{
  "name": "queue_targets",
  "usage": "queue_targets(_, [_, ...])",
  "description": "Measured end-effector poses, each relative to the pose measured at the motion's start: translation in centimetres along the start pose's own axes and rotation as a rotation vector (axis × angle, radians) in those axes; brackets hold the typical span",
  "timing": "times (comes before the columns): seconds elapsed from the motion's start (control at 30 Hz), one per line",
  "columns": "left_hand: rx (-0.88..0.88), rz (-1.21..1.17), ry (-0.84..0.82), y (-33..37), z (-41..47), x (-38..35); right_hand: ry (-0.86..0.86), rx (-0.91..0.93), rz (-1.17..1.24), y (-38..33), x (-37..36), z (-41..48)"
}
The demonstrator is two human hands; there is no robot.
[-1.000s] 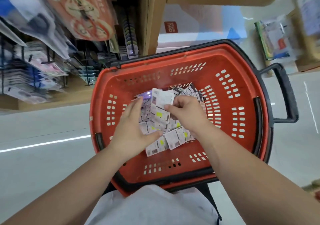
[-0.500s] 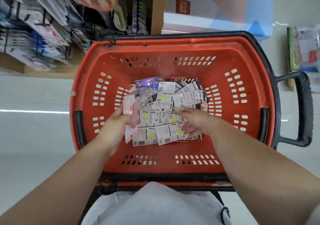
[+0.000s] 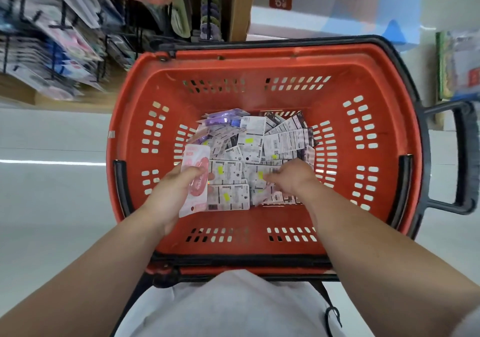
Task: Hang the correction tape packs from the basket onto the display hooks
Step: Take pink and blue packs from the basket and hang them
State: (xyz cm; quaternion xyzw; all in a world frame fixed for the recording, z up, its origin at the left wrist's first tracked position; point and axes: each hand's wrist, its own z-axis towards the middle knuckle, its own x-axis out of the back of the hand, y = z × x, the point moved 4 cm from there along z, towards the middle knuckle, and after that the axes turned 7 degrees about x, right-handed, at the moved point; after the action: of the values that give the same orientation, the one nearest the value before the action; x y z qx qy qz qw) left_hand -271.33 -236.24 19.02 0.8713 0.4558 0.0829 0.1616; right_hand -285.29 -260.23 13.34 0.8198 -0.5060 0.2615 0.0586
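Observation:
A red basket (image 3: 358, 207) stands in front of me with a heap of correction tape packs (image 3: 254, 149) on its floor, most lying face down with white printed backs. My left hand (image 3: 171, 194) grips a pink pack (image 3: 196, 160) by its lower half, thumb across its face, at the heap's left side. My right hand (image 3: 293, 178) reaches into the heap with its fingers spread low over the packs; whether it pinches one is hidden. The display hooks (image 3: 62, 33) with hanging packs are up at the far left, blurred.
The basket's black handle (image 3: 465, 155) sticks out to the right. A wooden shelf post (image 3: 239, 7) rises behind the basket, with a white and blue box (image 3: 337, 7) beside it. Pale floor lies on both sides. My grey-clad lap (image 3: 228, 308) is below the basket.
The view swung so the basket sits centred. My left hand took hold of a pink pack and lifted it at the heap's left side. My right hand dropped lower into the heap.

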Motion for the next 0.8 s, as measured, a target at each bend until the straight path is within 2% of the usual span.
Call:
queue_targets(0.07, [-0.005, -0.005, -0.011, 0.3, -0.2, -0.4, 0.125, 0.043, -0.023, 0.1, 1.2, -0.9])
queue_targets(0.1, [-0.015, -0.002, -0.028, 0.6, -0.5, -0.8, 0.194, 0.067, 0.041, 0.1, 1.7, -1.3])
queue_targets(0.2, [-0.047, -0.006, -0.055, 1.1, -0.9, -1.8, 0.31, 0.224, 0.491, -0.5, 2.4, -2.9])
queue_targets(0.27, [-0.064, -0.04, -0.073, 1.4, -0.8, -2.4, 0.263, 0.366, 0.783, -1.7, 2.9, -4.4])
queue_targets(0.33, [-0.069, -0.028, -0.101, 1.9, -1.5, -2.9, 0.18, 0.504, 0.915, -3.3, 3.2, -5.8])
queue_targets(0.47, [-0.071, -0.05, -0.192, 1.9, -1.8, -3.6, 0.074, 0.654, 0.816, -6.1, 2.5, -7.7])
queue_targets(0.57, [-0.129, -0.029, -0.261, 1.7, -1.7, -3.3, 0.035, 0.663, 0.717, -7.5, 1.3, -7.9])
queue_targets(0.67, [-0.161, -0.007, -0.239, 1.2, -1.2, -2.4, -0.008, 0.652, 0.655, -8.2, -0.3, -7.3])
queue_targets(0.73, [-0.159, -0.013, -0.199, 1.1, -0.8, -1.9, 0.041, 0.538, 0.754, -7.3, -0.5, -6.0])
queue_targets(0.8, [-0.167, -0.007, -0.156, 1.1, -0.3, -1.7, 0.26, 0.276, 0.854, -4.3, 0.4, -3.7])
